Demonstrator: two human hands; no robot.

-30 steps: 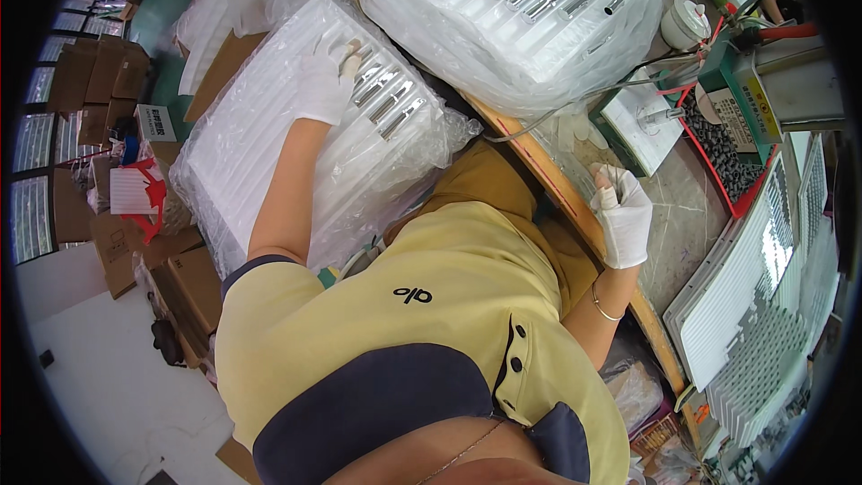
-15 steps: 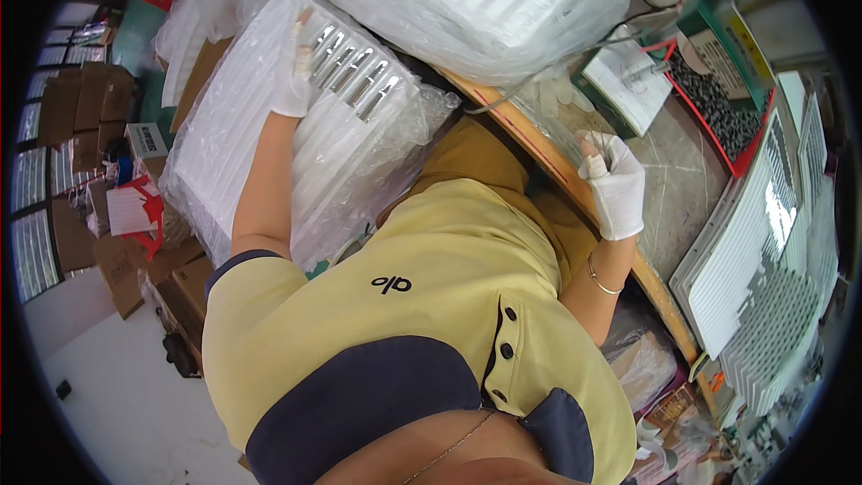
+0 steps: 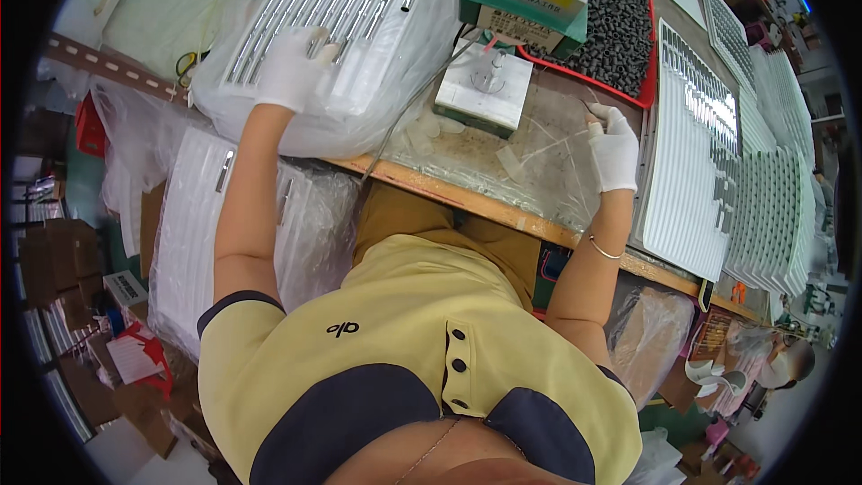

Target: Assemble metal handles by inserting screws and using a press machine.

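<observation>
My left hand (image 3: 292, 70), in a white glove with bare fingertips, is over a row of shiny metal tubes (image 3: 314, 0). They lie in a white foam tray (image 3: 355, 81) wrapped in clear plastic. Its visible fingertips are apart, and nothing shows between them. Above the worktop to the right, my right hand (image 3: 616, 151), gloved likewise, has its fingers pinched together. A thin dark sliver shows at the fingertips, too small to name. Between the hands stands a metal block (image 3: 485, 94) with a small round fitting on top.
Behind the block is a green-based machine (image 3: 525, 13) with upright metal posts. Beside it, a red tray (image 3: 648, 97) holds many small dark plugs. White ribbed trays (image 3: 687, 171) with metal tubes stand at right. A second plastic-wrapped foam tray (image 3: 193, 216) is below the table edge at left.
My left hand has moved from the lower foam tray to the tubes in the upper one. My body has turned toward the table. My right hand stays pinched, now farther over the worktop.
</observation>
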